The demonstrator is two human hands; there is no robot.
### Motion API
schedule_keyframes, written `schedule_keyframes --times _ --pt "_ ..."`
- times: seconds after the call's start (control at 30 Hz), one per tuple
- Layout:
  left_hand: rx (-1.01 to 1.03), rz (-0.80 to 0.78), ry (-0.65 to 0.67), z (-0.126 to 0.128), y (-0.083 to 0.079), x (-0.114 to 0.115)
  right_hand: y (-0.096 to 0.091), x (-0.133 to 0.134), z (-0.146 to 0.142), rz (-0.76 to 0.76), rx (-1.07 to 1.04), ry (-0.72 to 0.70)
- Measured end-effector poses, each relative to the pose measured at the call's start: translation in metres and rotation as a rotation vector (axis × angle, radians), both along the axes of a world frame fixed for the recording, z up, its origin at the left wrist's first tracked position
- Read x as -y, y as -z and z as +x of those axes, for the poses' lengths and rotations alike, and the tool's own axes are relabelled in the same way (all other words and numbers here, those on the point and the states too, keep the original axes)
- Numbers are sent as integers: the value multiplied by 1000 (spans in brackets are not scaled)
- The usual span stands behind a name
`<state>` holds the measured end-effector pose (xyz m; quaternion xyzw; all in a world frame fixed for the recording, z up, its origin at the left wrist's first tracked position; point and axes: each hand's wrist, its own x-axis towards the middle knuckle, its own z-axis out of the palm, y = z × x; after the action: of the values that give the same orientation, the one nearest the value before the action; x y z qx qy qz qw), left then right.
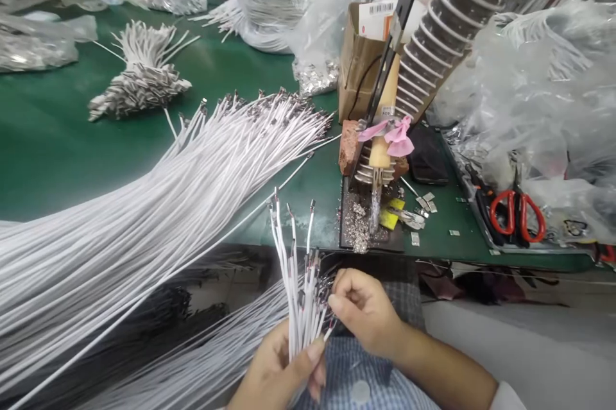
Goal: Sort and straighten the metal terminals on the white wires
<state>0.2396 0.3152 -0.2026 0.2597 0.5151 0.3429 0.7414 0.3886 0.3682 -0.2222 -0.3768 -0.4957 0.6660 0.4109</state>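
My left hand [283,365] is closed around a small bunch of white wires [294,314] that stand roughly upright above the fist. Their tips are dark, and a few reach higher than the rest. One short tip with a reddish end sticks out beside my left thumb. Just to the right, my right hand [368,314] is curled with thumb and forefinger pinched together at the edge of the bunch. What lies between those fingertips is too small to make out. More white wires [212,346] trail off to the lower left below the table edge.
A thick bundle of white wires [192,166] lies across the green table [43,140]. A soldering iron [380,153] with a pink tie stands before a ribbed hose [452,12], above metal crumbs [357,227]. Red-handled scissors [517,214] and plastic bags [520,108] are at right.
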Motion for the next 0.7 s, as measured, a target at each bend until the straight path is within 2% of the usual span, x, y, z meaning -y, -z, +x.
schedule_keyframes --times 0.13,0.27,0.37,0.43,0.57,0.7 --pt "0 -13 32 -2 0 -3 2 1 0 -84 -83 18" --pt "-7 3 26 -4 1 -4 1 -3 3 37 -25 16" --pt "-44 -17 -30 -5 5 -4 0 -6 4 96 3 -6" --pt "-73 -12 -54 -5 6 -4 1 -6 3 64 -10 -23" --pt "-103 33 -42 -3 6 -5 4 -5 -2 -93 -59 -89" --pt "-90 -5 -127 2 7 -4 3 -5 -2 -81 -10 -91"
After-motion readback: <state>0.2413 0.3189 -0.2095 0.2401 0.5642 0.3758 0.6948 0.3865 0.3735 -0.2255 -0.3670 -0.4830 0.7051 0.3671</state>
